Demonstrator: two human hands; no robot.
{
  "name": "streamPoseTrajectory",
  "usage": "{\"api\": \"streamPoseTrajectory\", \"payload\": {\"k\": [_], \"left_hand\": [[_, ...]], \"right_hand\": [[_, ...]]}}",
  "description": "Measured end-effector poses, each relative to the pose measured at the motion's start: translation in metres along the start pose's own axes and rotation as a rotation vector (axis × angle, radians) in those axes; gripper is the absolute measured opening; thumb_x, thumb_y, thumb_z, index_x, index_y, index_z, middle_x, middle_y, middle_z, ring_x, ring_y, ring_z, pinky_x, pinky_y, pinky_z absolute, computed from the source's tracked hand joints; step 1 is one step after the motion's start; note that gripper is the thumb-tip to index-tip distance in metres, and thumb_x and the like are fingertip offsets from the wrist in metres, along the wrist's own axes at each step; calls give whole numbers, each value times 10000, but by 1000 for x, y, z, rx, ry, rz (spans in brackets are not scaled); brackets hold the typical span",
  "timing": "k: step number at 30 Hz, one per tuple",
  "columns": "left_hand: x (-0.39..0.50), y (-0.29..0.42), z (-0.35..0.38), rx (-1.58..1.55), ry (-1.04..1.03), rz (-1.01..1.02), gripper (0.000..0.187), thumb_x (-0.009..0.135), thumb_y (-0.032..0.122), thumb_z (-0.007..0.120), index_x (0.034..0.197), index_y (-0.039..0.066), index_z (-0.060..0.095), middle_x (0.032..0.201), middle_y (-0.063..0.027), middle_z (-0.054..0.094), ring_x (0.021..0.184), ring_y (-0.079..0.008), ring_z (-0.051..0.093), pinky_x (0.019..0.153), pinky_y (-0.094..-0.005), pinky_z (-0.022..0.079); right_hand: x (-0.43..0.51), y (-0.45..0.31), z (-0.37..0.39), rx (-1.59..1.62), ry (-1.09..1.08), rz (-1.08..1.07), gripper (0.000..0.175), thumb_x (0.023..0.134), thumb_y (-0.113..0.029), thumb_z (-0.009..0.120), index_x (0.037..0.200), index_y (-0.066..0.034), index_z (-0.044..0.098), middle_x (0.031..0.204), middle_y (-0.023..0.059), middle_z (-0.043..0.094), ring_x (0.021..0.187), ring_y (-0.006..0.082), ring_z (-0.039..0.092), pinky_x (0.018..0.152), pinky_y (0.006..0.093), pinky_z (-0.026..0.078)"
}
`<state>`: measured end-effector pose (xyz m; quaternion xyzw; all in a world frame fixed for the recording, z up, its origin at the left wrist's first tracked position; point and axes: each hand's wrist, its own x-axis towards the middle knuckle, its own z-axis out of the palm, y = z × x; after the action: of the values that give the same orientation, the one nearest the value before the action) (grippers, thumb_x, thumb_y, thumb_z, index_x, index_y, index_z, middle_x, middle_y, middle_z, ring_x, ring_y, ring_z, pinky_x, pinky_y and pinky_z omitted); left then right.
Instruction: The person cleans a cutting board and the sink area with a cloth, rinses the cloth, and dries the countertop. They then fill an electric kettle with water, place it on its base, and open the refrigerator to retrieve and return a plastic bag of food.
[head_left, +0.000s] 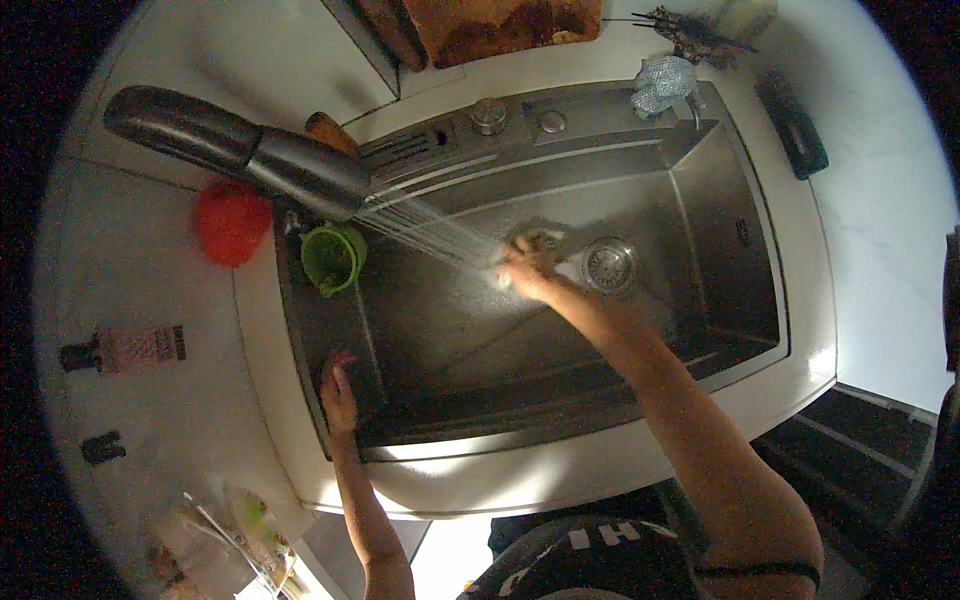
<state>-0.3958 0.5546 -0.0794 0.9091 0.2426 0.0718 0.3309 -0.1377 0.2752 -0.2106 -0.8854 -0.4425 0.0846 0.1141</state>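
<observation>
My right hand (527, 270) is over the basin of a stainless steel sink (465, 330), in the water spray (431, 232) from the dark faucet head (307, 176). It is blurred, and whether something pale is in its fingers cannot be told. Just beyond the fingers is a pale, blurred patch on the basin floor. The round drain strainer (610, 266) lies to the right of this hand. My left hand (339, 394) rests at the left wall of the sink, with nothing seen in it and its fingers partly apart.
A green strainer cup (332, 259) sits in the basin's back left corner, near a red round object (232, 223). A grey mesh cloth (666, 86) hangs at the back right. A dark long object (793, 124) lies on the right counter. Wooden boards (510, 30) stand behind.
</observation>
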Motion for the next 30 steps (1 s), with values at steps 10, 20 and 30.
{"api": "streamPoseTrajectory", "payload": {"k": [10,20,30], "left_hand": [[-5,-2,-3,-121,-28,-79,424,962,314,265,1062,-1,530,1038,-123,571,994,-218,514,908,-326,359],[-2,27,-10,-79,-32,-80,407,961,282,265,1060,-11,530,1041,-129,567,1003,-224,511,916,-327,352],[-2,-18,-1,-100,-61,-73,425,947,348,296,1138,26,498,1045,-97,575,1014,-213,509,911,-318,354]], "right_hand": [[-123,61,68,187,-92,-907,289,738,-186,537,1017,-164,609,1170,19,501,1103,213,416,974,419,286],[-173,160,-110,-80,-73,155,344,761,-258,596,1053,-97,513,875,121,597,801,243,560,692,343,461],[-123,94,-56,422,-78,577,582,713,-267,661,1158,-29,370,840,194,601,762,308,594,674,388,484]]}}
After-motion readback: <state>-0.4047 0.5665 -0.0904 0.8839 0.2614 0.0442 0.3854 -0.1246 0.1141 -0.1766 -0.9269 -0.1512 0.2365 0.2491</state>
